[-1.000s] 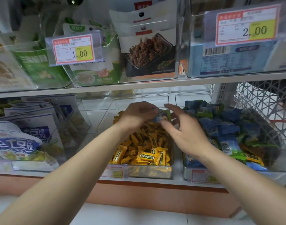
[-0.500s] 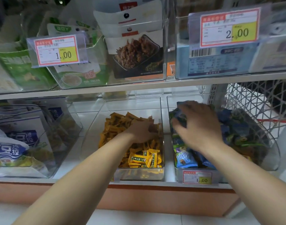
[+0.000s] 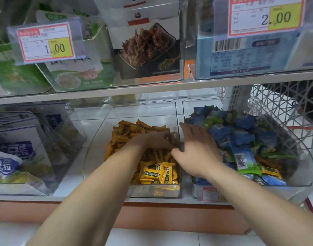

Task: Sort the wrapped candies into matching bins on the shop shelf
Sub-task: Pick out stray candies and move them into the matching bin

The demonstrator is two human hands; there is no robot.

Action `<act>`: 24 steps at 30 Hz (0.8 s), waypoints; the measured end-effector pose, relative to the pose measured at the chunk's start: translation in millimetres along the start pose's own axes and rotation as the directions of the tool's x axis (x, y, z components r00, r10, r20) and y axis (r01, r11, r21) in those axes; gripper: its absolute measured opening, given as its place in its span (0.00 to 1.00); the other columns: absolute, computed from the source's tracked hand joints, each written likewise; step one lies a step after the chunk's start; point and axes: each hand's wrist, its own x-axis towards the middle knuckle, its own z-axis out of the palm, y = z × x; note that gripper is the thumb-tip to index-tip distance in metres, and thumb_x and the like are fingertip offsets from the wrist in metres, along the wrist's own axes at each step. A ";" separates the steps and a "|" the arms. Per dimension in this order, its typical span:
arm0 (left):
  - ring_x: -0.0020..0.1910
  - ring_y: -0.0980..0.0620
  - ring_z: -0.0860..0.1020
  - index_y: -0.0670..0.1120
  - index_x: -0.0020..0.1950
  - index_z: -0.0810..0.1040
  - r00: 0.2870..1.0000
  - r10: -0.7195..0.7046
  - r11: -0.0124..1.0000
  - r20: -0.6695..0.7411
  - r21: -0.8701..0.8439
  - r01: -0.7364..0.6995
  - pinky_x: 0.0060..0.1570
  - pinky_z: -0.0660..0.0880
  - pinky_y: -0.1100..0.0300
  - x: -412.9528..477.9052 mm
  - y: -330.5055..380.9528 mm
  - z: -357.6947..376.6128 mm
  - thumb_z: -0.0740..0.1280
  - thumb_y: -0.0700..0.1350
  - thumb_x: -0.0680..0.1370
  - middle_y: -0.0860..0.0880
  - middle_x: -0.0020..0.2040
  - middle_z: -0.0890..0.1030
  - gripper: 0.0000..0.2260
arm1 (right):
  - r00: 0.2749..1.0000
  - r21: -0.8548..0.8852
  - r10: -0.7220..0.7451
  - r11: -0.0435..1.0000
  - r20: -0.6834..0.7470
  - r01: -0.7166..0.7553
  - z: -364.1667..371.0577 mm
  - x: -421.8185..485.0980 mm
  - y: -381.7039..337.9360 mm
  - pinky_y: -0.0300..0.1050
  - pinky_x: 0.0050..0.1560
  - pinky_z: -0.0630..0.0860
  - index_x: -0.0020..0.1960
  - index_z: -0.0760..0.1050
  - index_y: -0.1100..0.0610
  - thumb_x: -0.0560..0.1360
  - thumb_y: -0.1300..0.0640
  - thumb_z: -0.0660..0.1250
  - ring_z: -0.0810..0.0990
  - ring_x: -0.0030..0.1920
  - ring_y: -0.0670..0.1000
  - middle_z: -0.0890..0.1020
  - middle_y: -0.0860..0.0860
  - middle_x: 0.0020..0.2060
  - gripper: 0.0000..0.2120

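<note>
2 clear bins sit side by side on the lower shelf (image 3: 152, 200). The middle bin (image 3: 141, 110) holds yellow wrapped candies (image 3: 152, 172), and the left hand (image 3: 154, 140) lies palm down on that pile, fingers curled into the wrappers; whether it pinches one cannot be told. The right hand (image 3: 199, 150) hovers over the divide between the bins, fingers loosely spread and holding nothing visible, its thumb near the left hand's fingertips. The right bin (image 3: 301, 180) holds blue and green wrapped candies (image 3: 240, 137), just beside the right hand, with some yellow ones mixed in near its front.
</note>
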 end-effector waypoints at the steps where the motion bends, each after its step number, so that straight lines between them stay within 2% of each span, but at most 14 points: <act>1: 0.67 0.47 0.70 0.56 0.73 0.67 0.999 0.030 0.999 0.013 -0.025 -0.030 0.62 0.67 0.50 -2.2 -1.1 -1.7 0.69 0.59 0.76 0.48 0.71 0.71 0.27 | 1.000 0.003 0.001 1.000 0.001 -0.001 0.5 0.5 0.5 0.54 0.74 0.62 0.78 0.55 0.49 0.73 0.39 0.61 0.62 0.74 0.55 0.66 0.50 0.73 0.38; 3: 0.65 0.50 0.71 0.55 0.72 0.69 0.996 0.080 0.993 0.031 -0.091 -0.077 0.63 0.67 0.51 -7.8 -3.2 -1.6 0.69 0.57 0.76 0.50 0.70 0.72 0.25 | 1.000 0.009 0.000 1.000 -0.004 0.000 1.6 1.4 1.9 0.55 0.74 0.61 0.78 0.55 0.49 0.72 0.40 0.62 0.61 0.74 0.55 0.66 0.50 0.74 0.38; 6: 0.59 0.54 0.74 0.56 0.72 0.69 0.991 0.125 0.946 -0.053 -0.293 -0.135 0.59 0.70 0.58 -23.0 -6.5 1.2 0.72 0.56 0.73 0.55 0.62 0.77 0.29 | 1.000 0.037 -0.002 0.999 -0.027 0.003 2.8 1.6 3.5 0.55 0.73 0.63 0.78 0.57 0.49 0.72 0.42 0.63 0.63 0.73 0.55 0.67 0.50 0.73 0.37; 7: 0.57 0.56 0.76 0.57 0.70 0.72 0.986 0.145 0.903 -0.088 -0.396 -0.168 0.55 0.71 0.61 -27.3 -9.3 0.8 0.74 0.53 0.73 0.57 0.58 0.79 0.27 | 0.999 0.048 -0.004 0.999 -0.036 0.006 3.1 1.5 4.2 0.55 0.73 0.63 0.78 0.58 0.49 0.72 0.42 0.63 0.64 0.72 0.55 0.68 0.50 0.72 0.36; 9: 0.55 0.53 0.81 0.56 0.61 0.78 0.970 0.200 0.793 -0.137 -0.559 -0.242 0.53 0.74 0.60 -33.1 -16.6 -2.8 0.75 0.47 0.73 0.55 0.53 0.84 0.18 | 0.999 0.064 -0.008 0.998 -0.050 0.011 3.9 1.7 5.6 0.54 0.72 0.64 0.77 0.59 0.48 0.72 0.42 0.62 0.65 0.72 0.54 0.69 0.50 0.71 0.35; 11: 0.51 0.55 0.83 0.55 0.54 0.82 0.952 0.203 0.730 -0.228 -0.613 -0.302 0.51 0.76 0.59 -41.3 -21.4 -9.4 0.74 0.45 0.74 0.53 0.51 0.86 0.11 | 0.999 0.068 -0.008 0.998 -0.051 0.012 4.6 1.8 6.6 0.54 0.72 0.65 0.77 0.59 0.48 0.71 0.42 0.61 0.65 0.71 0.54 0.69 0.49 0.71 0.36; 13: 0.49 0.57 0.84 0.57 0.50 0.84 0.934 0.164 0.715 -0.318 -0.614 -0.335 0.49 0.76 0.60 -47.5 -26.7 -15.6 0.75 0.46 0.72 0.54 0.49 0.86 0.08 | 0.999 0.070 -0.007 0.997 -0.048 0.010 4.9 1.9 6.8 0.55 0.71 0.65 0.77 0.59 0.48 0.71 0.42 0.62 0.65 0.72 0.54 0.69 0.49 0.71 0.36; 16: 0.46 0.58 0.84 0.59 0.51 0.83 0.925 0.125 0.765 -0.358 -0.560 -0.320 0.44 0.77 0.64 -54.8 -34.4 -23.0 0.77 0.44 0.71 0.56 0.45 0.86 0.13 | 0.998 0.079 -0.009 0.997 -0.059 0.014 4.8 1.3 6.5 0.55 0.71 0.66 0.77 0.59 0.47 0.71 0.42 0.62 0.66 0.71 0.54 0.70 0.49 0.71 0.36; 18: 0.47 0.54 0.83 0.55 0.51 0.83 0.922 0.097 0.837 -0.375 -0.471 -0.280 0.46 0.77 0.62 -57.8 -37.6 -29.5 0.77 0.41 0.71 0.55 0.44 0.85 0.12 | 0.998 0.081 -0.005 0.997 -0.063 0.011 4.4 1.1 6.4 0.55 0.71 0.66 0.77 0.59 0.47 0.71 0.42 0.63 0.65 0.72 0.55 0.69 0.49 0.71 0.36; 20: 0.49 0.52 0.81 0.52 0.48 0.83 0.912 0.051 0.947 -0.408 -0.270 -0.174 0.47 0.77 0.58 -61.7 -36.1 -38.6 0.76 0.45 0.72 0.54 0.45 0.83 0.07 | 0.998 0.083 -0.006 0.997 -0.068 0.011 4.7 0.7 6.5 0.55 0.71 0.66 0.77 0.59 0.48 0.72 0.43 0.64 0.65 0.71 0.55 0.70 0.49 0.71 0.36; 22: 0.46 0.51 0.80 0.54 0.44 0.83 0.888 -0.026 0.998 -0.458 -0.063 -0.003 0.41 0.75 0.57 -62.9 -31.5 -45.4 0.73 0.52 0.73 0.54 0.42 0.82 0.03 | 0.997 0.089 -0.013 0.996 -0.080 0.021 5.2 0.6 6.6 0.55 0.70 0.68 0.77 0.60 0.47 0.72 0.44 0.65 0.67 0.70 0.54 0.71 0.49 0.70 0.35; 24: 0.50 0.50 0.80 0.52 0.50 0.83 0.854 -0.034 0.996 -0.519 0.048 0.069 0.45 0.77 0.55 -55.5 -22.4 -46.5 0.70 0.55 0.74 0.53 0.48 0.82 0.09 | 0.996 0.095 -0.014 0.995 -0.090 0.022 5.8 0.7 6.3 0.55 0.69 0.68 0.76 0.61 0.47 0.72 0.45 0.65 0.67 0.70 0.54 0.72 0.49 0.69 0.34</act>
